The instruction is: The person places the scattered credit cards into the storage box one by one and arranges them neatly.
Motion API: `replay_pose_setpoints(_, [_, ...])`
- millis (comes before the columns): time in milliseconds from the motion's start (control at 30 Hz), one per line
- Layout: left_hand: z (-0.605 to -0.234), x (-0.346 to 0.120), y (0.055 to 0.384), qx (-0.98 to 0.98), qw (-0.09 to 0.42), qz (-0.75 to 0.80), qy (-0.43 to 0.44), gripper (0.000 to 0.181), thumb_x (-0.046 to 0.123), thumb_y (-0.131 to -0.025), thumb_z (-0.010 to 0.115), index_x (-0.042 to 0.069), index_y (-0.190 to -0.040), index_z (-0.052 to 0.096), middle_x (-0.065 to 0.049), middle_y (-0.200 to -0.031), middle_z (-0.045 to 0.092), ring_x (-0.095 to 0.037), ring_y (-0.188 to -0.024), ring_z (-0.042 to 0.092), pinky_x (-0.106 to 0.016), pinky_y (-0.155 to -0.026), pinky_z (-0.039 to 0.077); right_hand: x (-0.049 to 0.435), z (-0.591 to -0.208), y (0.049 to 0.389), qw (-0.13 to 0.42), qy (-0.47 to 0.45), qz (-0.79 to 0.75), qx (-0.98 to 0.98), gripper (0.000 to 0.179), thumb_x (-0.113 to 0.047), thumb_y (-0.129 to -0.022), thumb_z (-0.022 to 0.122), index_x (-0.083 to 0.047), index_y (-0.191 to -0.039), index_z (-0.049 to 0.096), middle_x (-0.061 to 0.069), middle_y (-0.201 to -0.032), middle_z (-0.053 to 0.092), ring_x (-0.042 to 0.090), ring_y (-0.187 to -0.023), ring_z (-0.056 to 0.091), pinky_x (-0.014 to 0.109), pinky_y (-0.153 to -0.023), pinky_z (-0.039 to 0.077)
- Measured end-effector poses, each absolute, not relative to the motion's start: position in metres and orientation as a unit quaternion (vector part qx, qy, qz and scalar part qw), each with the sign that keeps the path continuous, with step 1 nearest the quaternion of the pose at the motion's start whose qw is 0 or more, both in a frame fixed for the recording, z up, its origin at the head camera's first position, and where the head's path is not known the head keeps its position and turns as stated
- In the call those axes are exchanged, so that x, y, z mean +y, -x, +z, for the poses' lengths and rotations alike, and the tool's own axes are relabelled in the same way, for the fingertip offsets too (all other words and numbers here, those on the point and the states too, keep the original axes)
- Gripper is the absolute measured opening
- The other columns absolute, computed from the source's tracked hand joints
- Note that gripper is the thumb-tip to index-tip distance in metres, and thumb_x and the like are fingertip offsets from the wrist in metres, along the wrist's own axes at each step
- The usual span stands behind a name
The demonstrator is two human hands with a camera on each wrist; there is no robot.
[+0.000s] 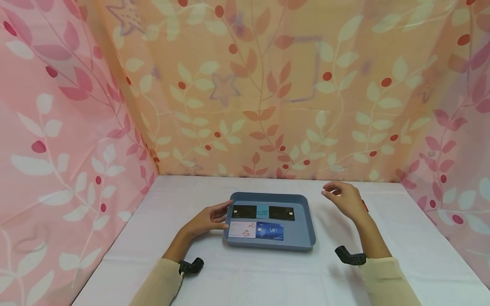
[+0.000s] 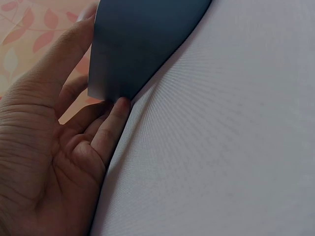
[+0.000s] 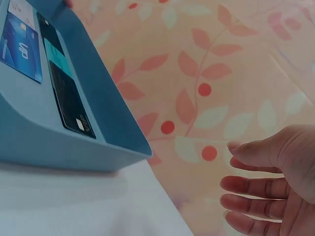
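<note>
One tray [image 1: 302,231] sits on the tabletop [image 1: 268,276]. It holds five cards: two black cards [image 1: 244,211] [image 1: 281,213], one teal card [image 1: 262,210] between them, one white card [image 1: 242,229] and one blue card [image 1: 270,230]. Two hands are in view, the left hand [image 1: 208,220] and the right hand [image 1: 344,199]. Each forearm carries one black wrist camera mount, two in all [image 1: 191,266] [image 1: 350,256].

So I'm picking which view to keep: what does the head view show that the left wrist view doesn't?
Only the head view shows the cards, such as the blue card, lying in the tray, and the right hand held apart from it. Only the left wrist view shows the left hand's fingers touching the tray's underside. Both show the left hand at the tray on the white cloth.
</note>
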State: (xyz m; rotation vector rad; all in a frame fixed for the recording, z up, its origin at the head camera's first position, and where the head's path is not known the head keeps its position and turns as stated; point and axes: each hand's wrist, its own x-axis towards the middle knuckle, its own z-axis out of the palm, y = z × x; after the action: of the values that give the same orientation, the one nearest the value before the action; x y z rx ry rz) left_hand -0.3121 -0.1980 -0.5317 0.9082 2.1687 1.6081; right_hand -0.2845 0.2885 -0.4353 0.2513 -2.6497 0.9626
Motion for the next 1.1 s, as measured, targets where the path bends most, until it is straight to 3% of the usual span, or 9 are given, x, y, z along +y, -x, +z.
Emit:
replay_pose_setpoints(200, [-0.531,-0.198,0.312,0.752,0.147,0.561,-0.313,0.086,0.013,-0.088,0.082,0.017,-0.16,0.035,-0.006,-0.165,0.029,-0.029,-0.149,0.033,-0.029,-0.111,0.042,0.306,-0.439,0.285,0.149,-0.059,0.349,-0.923,0.033,-0.023,-0.097,0.071,0.002,-0.118,0.07,0.022,-0.11,0.072,0.04,-0.1,0.067,0.034,-0.066,0.057])
replay_pose_setpoints(467, [-0.531,-0.197,0.311,0.75,0.149,0.564,-0.312,0.085,0.014,-0.088,0.081,0.018,-0.16,0.035,-0.006,-0.165,0.028,-0.029,-0.149,0.032,-0.03,-0.111,0.041,0.323,-0.446,0.285,0.157,-0.037,0.344,-0.925,0.036,-0.024,-0.1,0.066,0.004,-0.122,0.067,0.025,-0.115,0.07,0.045,-0.108,0.064,0.056,-0.086,0.056])
replay_pose_setpoints(733, [-0.53,-0.197,0.311,0.752,0.146,0.561,-0.315,0.085,0.013,-0.088,0.081,0.018,-0.159,0.035,-0.005,-0.165,0.029,-0.028,-0.149,0.033,-0.03,-0.111,0.041,0.342,-0.456,0.288,0.146,-0.007,0.342,-0.928,0.038,-0.024,-0.103,0.06,0.006,-0.127,0.064,0.031,-0.123,0.065,0.049,-0.112,0.058,0.063,-0.092,0.049])
replay_pose_setpoints(1100, [-0.53,-0.197,0.311,0.75,0.148,0.564,-0.312,0.085,0.014,-0.087,0.082,0.018,-0.159,0.036,-0.006,-0.165,0.03,-0.029,-0.149,0.033,-0.03,-0.111,0.041,0.374,-0.467,0.284,0.118,0.019,0.314,-0.942,0.039,-0.017,-0.098,0.065,0.007,-0.128,0.061,0.038,-0.128,0.057,0.055,-0.116,0.052,0.069,-0.092,0.046])
